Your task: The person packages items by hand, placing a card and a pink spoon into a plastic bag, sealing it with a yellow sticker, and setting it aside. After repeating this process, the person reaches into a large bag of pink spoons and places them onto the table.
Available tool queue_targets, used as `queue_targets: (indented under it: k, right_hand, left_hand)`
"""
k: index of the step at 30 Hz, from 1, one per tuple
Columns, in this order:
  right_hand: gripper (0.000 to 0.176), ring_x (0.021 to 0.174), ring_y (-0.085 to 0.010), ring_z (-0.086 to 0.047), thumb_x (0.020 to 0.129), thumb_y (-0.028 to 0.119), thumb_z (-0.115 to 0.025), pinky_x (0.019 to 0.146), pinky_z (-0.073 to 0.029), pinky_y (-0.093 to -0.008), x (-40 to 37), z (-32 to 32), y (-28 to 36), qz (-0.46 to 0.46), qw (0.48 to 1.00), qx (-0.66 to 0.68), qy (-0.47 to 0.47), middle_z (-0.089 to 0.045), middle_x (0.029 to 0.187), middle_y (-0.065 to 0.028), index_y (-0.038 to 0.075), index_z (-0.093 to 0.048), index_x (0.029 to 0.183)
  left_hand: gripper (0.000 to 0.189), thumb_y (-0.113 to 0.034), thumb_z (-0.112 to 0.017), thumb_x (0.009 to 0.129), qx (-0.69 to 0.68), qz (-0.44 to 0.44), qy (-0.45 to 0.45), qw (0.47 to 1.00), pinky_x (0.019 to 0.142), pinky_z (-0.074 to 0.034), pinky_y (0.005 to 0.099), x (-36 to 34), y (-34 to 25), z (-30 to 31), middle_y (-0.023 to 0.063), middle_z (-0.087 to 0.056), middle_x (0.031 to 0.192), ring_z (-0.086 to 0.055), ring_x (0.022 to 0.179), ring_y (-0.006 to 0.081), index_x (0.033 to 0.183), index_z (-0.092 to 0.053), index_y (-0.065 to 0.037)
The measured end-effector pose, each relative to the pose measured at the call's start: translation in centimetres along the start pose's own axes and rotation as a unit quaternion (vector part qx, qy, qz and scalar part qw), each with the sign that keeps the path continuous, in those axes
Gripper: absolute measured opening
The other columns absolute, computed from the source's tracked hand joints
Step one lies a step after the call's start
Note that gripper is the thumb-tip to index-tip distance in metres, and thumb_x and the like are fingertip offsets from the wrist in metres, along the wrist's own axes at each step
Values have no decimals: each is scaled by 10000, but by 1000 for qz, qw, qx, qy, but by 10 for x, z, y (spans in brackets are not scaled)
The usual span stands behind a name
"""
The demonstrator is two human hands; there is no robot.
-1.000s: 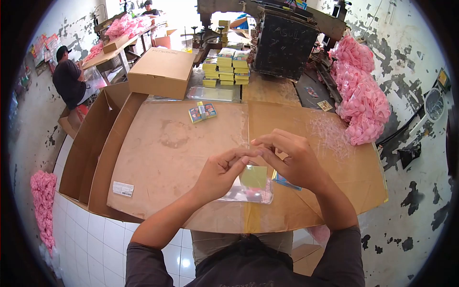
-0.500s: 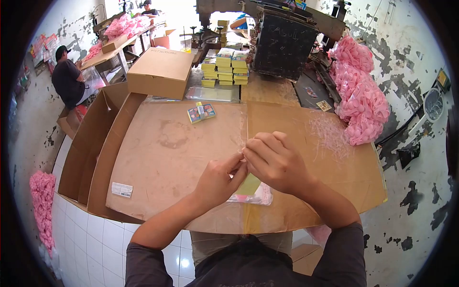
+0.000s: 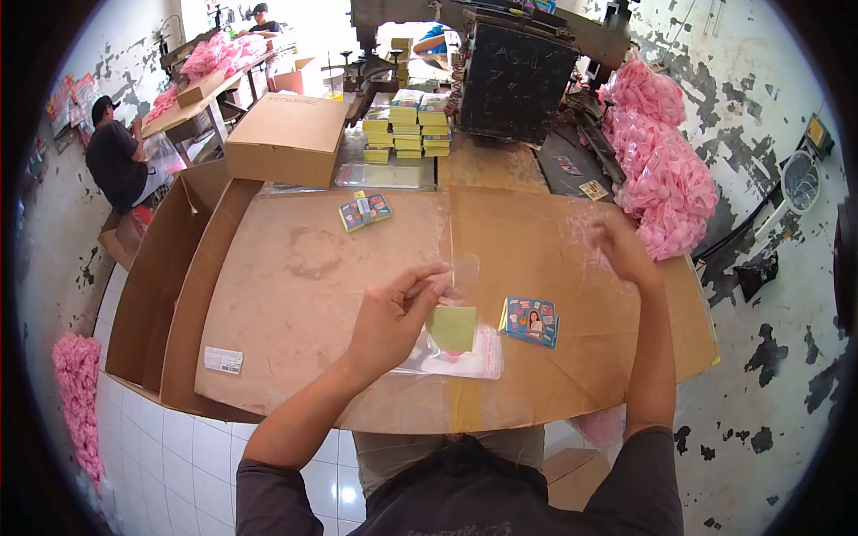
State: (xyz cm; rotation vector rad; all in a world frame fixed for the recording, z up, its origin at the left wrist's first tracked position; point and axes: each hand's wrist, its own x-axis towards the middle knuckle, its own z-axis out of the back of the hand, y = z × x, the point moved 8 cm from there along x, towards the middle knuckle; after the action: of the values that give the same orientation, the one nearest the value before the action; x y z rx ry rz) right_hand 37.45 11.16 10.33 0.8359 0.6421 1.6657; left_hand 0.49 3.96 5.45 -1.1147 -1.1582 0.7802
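Observation:
My left hand (image 3: 393, 317) is closed, pinching the upper part of a clear plastic bag (image 3: 466, 268). A plain yellow-green card (image 3: 454, 329) shows just below those fingertips, above a pile of clear and pink plastic bags (image 3: 487, 355). Out to the right, my right hand (image 3: 624, 252) hovers over a heap of thin clear plastic strips (image 3: 585, 234), its fingers loosely bent and apart. Between the two hands lies a small stack of blue picture cards (image 3: 530, 322).
A banded card bundle (image 3: 365, 213) lies farther back. Stacked yellow-edged cards (image 3: 407, 125) stand beyond it, beside a closed carton (image 3: 288, 138). An open cardboard box (image 3: 170, 286) borders the left side; pink bundles (image 3: 666, 170) the right. A seated person (image 3: 118, 161) is far left.
My right hand has left my left hand and swung right to the plastic strips. The blue card stack it covered now shows. My left hand has shifted slightly left, still pinching.

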Motion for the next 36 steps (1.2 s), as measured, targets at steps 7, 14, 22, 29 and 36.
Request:
queue_targets:
  k: [7, 14, 22, 29, 36]
  right_hand:
    - [412, 1090, -301, -669, 914, 49, -677, 954, -514, -394, -48, -14, 37, 182, 913, -318, -179, -705, 1145, -172, 42, -629, 1323]
    - [360, 863, -116, -669, 950, 115, -739, 785, -543, -279, -63, -156, 112, 115, 974, 145, 129, -726, 1045, -72, 1, -648, 1280]
    - [218, 918, -71, -666, 989, 45, -696, 797, -538, -233, -47, -164, 94, 23, 943, 293, 155, -720, 1014, -40, -24, -673, 1194]
    - [145, 916, -80, -677, 974, 61, -729, 822, -544, -240, -44, -161, 85, 1, 936, 316, 153, -733, 974, -37, -27, -724, 1090]
    - [133, 937, -94, -679, 969, 59, -735, 833, -537, -245, -43, -157, 82, 44, 924, 348, 152, -732, 997, -39, -22, -739, 1074]
  left_hand:
    - [332, -48, -562, 1070, 5, 3, 15, 1000, 877, -602, 297, 3, 1, -7, 175, -755, 1113, -726, 1004, 162, 1379, -561, 72]
    - [319, -80, -568, 1075, -40, 29, 5, 999, 862, -582, 275, 1, 4, -12, 148, -773, 1062, -720, 1000, 140, 1361, -582, 60]
    - [321, -123, -667, 1031, -66, 69, 56, 994, 898, -611, 314, 3, 10, -8, 150, -752, 1119, -723, 1017, 166, 1296, -635, 54]
    - [210, -93, -683, 1016, -77, 84, 32, 993, 854, -622, 313, 1, 15, -8, 136, -763, 1075, -727, 958, 151, 1163, -717, 52]
    - [205, -17, -662, 998, -50, 50, 39, 997, 858, -612, 294, -2, 14, -6, 118, -769, 1082, -724, 958, 143, 1183, -733, 36]
